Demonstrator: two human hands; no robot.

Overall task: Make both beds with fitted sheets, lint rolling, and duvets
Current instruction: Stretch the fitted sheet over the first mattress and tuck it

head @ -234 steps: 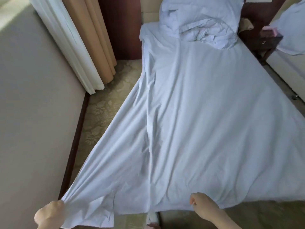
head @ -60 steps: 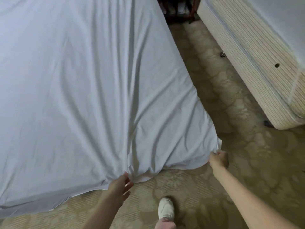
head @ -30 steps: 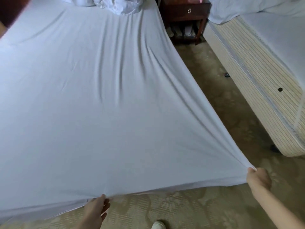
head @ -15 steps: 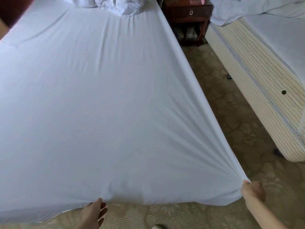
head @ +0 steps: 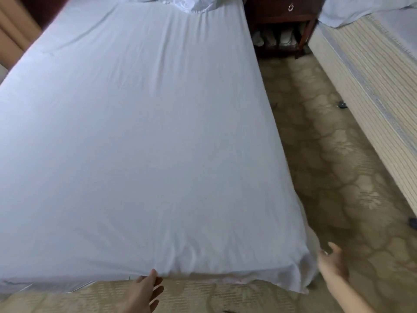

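- Fitted sheet (head: 146, 143) lies smooth across the centre.
- Left hand (head: 144, 290), bottom centre: straight fingers touch its hem.
- Right hand (head: 331, 262), lower right: fingers released.

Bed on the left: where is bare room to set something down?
The sheet lies bare from the foot edge up to the crumpled bedding at the head. The carpet between it and the second bed is open. Crowded near the nightstand.

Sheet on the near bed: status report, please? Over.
Left hand open, at foot edge of sheet. Right hand open beside its loose corner. Sheet spread flat. Crumpled bedding at the far end.
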